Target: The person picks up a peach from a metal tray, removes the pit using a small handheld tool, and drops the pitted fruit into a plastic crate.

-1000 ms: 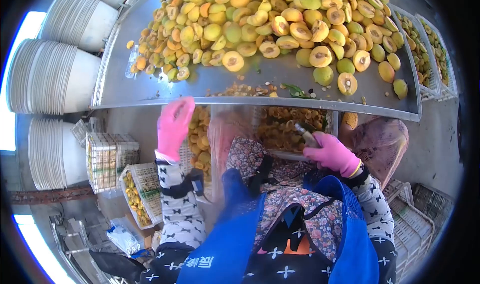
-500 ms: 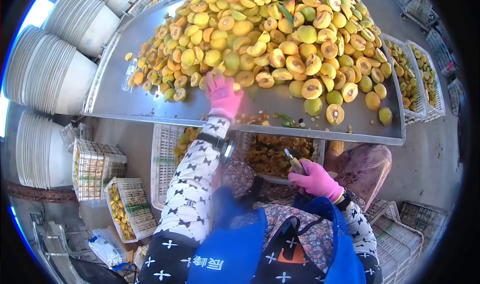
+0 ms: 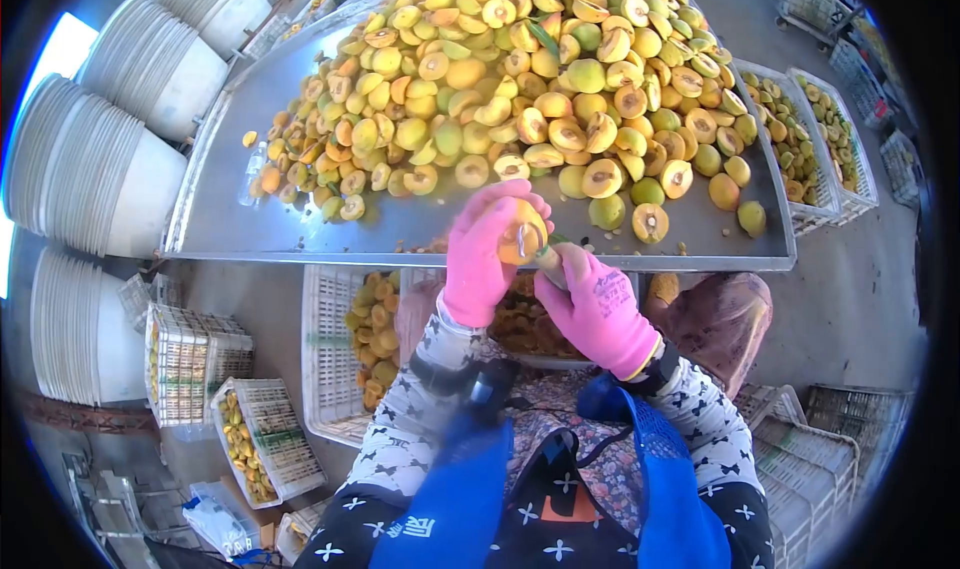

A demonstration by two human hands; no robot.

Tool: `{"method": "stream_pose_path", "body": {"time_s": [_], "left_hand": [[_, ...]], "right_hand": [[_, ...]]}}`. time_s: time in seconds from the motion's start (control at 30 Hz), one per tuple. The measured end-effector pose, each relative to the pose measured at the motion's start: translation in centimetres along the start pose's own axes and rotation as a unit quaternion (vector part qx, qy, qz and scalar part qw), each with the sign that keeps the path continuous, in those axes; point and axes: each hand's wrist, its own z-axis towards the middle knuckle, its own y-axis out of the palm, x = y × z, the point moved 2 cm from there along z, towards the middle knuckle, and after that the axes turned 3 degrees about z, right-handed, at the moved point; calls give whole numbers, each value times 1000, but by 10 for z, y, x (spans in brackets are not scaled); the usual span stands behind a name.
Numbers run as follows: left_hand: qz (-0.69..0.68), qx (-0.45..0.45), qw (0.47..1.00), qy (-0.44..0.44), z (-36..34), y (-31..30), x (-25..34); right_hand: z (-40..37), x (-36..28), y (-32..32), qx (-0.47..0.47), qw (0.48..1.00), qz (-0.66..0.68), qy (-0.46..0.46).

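Observation:
My left hand (image 3: 478,269), in a pink glove, is wrapped round a yellow peach half (image 3: 524,227) and holds it just in front of the table edge. My right hand (image 3: 605,314), gloved in pink too, grips a small pitting tool (image 3: 550,261) by its pale handle. The tool's curved metal tip is against the cut face of the peach half. Beyond both hands, a large heap of halved peaches (image 3: 565,134) covers much of the metal table (image 3: 330,224).
Below the table edge stand a white crate with peach halves (image 3: 372,339) and a container of brownish scraps (image 3: 530,319). More fruit crates (image 3: 270,439) are at the left and right (image 3: 825,159). Stacked white tubs (image 3: 130,159) line the left. A clear bottle (image 3: 255,174) lies on the table.
My left hand has come back from the heap with a peach half. The right hand has risen with the pitting tool and brought its tip to the fruit.

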Motion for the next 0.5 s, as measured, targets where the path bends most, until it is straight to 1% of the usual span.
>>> {"method": "stream_pose_path", "body": {"time_s": [0.07, 0.13, 0.27, 0.37, 0.43, 0.47, 0.5], "left_hand": [[-30, 3, 999, -15, 0, 6, -2], [-1, 6, 1000, -12, -1, 8, -6], [57, 1, 998, -10, -4, 13, -14], [62, 12, 998, -26, -6, 15, -12], [89, 28, 996, -14, -8, 16, -16], [104, 37, 994, -9, -10, 15, -18], [87, 37, 996, -11, -11, 14, -18]], "right_hand": [[-4, 2, -4, -3, 998, -54, 11], [-9, 6, -4, -7, 997, -81, 7], [-12, 7, -8, -7, 994, -105, 12], [-13, 9, -6, -19, 992, -125, 10], [-17, 13, -2, -31, 991, -133, 13], [-19, 17, 2, -42, 992, -120, 5], [-20, 21, 6, -54, 993, -107, -3]]}}
